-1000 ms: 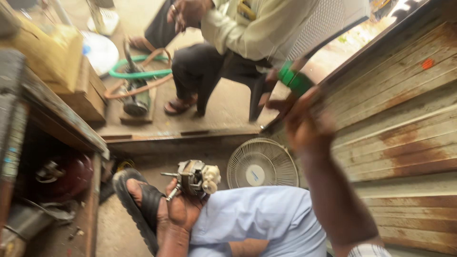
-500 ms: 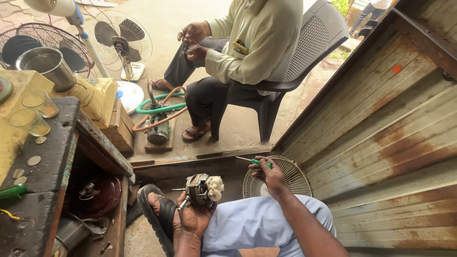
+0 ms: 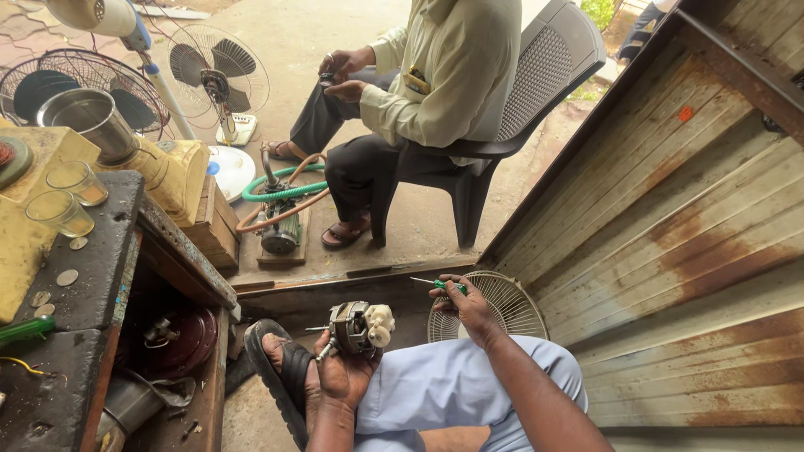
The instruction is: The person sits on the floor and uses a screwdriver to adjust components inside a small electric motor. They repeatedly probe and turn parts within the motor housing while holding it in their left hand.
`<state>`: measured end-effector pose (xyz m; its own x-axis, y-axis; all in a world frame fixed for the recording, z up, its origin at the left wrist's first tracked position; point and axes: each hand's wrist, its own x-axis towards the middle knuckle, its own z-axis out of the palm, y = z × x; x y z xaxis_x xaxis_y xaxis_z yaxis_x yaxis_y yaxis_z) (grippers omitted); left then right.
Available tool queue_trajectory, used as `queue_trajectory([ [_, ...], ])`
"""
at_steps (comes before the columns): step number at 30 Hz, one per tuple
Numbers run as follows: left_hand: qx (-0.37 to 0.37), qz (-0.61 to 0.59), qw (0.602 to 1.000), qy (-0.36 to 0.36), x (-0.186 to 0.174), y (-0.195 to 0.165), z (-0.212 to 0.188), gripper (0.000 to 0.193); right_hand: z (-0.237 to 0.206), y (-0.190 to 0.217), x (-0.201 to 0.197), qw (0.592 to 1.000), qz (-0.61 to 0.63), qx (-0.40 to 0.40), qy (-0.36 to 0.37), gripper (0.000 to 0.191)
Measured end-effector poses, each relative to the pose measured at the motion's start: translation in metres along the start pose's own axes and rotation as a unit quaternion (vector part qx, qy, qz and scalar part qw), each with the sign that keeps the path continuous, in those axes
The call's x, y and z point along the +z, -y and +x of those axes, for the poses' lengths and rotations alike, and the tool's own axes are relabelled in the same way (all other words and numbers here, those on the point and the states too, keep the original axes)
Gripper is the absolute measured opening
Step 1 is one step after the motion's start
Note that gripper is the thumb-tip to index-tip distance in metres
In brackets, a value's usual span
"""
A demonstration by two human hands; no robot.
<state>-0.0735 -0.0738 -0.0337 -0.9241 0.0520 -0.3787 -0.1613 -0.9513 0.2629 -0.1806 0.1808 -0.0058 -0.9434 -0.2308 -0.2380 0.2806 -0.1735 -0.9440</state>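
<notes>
My left hand (image 3: 342, 377) grips the small fan motor (image 3: 356, 325) above my knee, shaft pointing left. My right hand (image 3: 469, 308) pinches a green-handled screwdriver (image 3: 439, 285), just beside the fan grille (image 3: 494, 303).

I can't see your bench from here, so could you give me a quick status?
Left hand holds small fan motor. Right hand grips green screwdriver, clear of motor. Fan guard behind.

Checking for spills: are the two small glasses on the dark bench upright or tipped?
Upright: both small glasses stand open-end up.
</notes>
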Motion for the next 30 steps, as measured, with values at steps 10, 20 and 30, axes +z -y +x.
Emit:
queue_trajectory([
  [10, -0.004, -0.009, 1.0, -0.013, -0.0013, -0.0035, 0.0053, 0.065, 0.0069, -0.0047, 0.003, 0.999, -0.032, 0.027, -0.002, 0.042],
  [20, 0.002, 0.016, 1.0, -0.022, -0.0038, -0.0033, 0.0045, 0.067, 0.0069, -0.0049, 0.0058, 0.997, -0.068, 0.041, -0.009, 0.045],
  [30, -0.005, 0.014, 1.0, -0.016, -0.0028, -0.004, 0.0028, 0.068, 0.0059, -0.0083, 0.0075, 0.998, -0.057, 0.036, 0.01, 0.045],
])
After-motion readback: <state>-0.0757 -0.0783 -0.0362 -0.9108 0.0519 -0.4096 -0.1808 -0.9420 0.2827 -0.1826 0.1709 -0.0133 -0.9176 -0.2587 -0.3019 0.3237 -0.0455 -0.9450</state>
